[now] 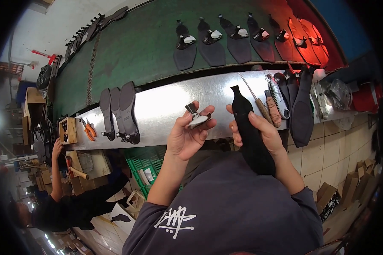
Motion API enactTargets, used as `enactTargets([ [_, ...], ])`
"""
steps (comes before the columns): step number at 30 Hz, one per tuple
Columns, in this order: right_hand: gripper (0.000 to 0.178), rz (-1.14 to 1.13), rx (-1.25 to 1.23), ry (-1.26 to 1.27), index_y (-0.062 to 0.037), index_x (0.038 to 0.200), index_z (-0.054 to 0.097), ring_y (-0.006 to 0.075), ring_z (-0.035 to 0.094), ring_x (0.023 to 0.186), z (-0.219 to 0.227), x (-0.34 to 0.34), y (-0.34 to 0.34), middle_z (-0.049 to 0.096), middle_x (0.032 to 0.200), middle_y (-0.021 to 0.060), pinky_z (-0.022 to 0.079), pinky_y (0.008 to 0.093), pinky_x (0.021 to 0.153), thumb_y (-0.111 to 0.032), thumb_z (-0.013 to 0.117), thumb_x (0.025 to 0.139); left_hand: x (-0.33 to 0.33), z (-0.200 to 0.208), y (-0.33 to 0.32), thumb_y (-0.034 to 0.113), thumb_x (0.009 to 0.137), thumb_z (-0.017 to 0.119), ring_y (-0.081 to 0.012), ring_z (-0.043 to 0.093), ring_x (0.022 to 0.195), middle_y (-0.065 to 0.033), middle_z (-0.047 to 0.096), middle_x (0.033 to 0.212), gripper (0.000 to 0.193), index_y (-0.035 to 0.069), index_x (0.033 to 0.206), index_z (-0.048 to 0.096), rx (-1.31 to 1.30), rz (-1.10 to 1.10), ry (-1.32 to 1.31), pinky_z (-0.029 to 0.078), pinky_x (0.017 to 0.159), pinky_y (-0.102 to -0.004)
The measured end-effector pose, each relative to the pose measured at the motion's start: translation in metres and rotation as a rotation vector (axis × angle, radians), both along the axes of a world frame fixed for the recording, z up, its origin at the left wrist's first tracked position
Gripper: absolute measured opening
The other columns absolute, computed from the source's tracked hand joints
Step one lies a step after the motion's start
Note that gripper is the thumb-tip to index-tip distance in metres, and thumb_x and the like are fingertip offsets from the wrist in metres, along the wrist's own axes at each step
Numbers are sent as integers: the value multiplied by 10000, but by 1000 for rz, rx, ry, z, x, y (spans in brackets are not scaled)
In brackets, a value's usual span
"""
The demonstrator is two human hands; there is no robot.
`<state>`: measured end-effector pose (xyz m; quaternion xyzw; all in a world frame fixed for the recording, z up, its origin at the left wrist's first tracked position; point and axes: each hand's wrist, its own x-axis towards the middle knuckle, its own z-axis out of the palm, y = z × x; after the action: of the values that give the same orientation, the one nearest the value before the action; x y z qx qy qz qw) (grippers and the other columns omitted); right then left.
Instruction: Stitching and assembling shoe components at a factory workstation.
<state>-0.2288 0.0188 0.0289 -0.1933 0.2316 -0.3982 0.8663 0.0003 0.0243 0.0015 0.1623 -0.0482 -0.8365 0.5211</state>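
Observation:
My left hand (pixel 184 141) is closed, with thumb and fingers around a small dark shoe strap (pixel 198 120) whose pale lining faces up. A long black shoe insole (pixel 244 111) with a narrow tab at its far end is gripped in my right hand (pixel 266 135). Its wide end hangs down in front of my shirt. The strap and the insole are apart, both held above the near edge of the shiny metal ledge (pixel 166 104). On the ledge by the right hand lie an awl (pixel 263 109) and a tool with a wrapped handle (pixel 273 111).
Soles with straps (pixel 238 44) line the green conveyor belt (pixel 132 55), some under red light. Finished-looking soles (pixel 125 111), orange pliers (pixel 89 131) and a wooden box (pixel 68 131) are at left. Dark soles (pixel 302 106) lie right. Another person (pixel 64 208) works at lower left, near a green crate (pixel 145 169).

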Motion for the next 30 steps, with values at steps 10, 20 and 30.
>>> enactTargets([
  [10,501,61,62,1,14,1372,390,181,632,912,-7,1,-3,625,1086,119,487,281,786,-338,360,1016,-11,5,3,150,915,548,-387,533,1175,-207,509,1310,321,132,1233,511,-32,15,-87,485,974,-422],
  [20,425,-137,-88,325,22,1284,502,113,621,899,-5,0,-23,641,1071,70,502,241,775,-287,403,1009,-28,0,3,112,877,613,-362,405,1309,-204,482,1358,323,81,1193,552,-329,75,-456,278,1110,-518],
  [30,274,-413,-358,836,-33,889,609,34,464,757,-29,-12,-23,532,817,-63,413,224,671,-272,514,983,-68,-5,3,-77,688,741,-142,561,897,-114,599,1102,242,-23,916,679,-411,44,-1035,445,782,-244],
])
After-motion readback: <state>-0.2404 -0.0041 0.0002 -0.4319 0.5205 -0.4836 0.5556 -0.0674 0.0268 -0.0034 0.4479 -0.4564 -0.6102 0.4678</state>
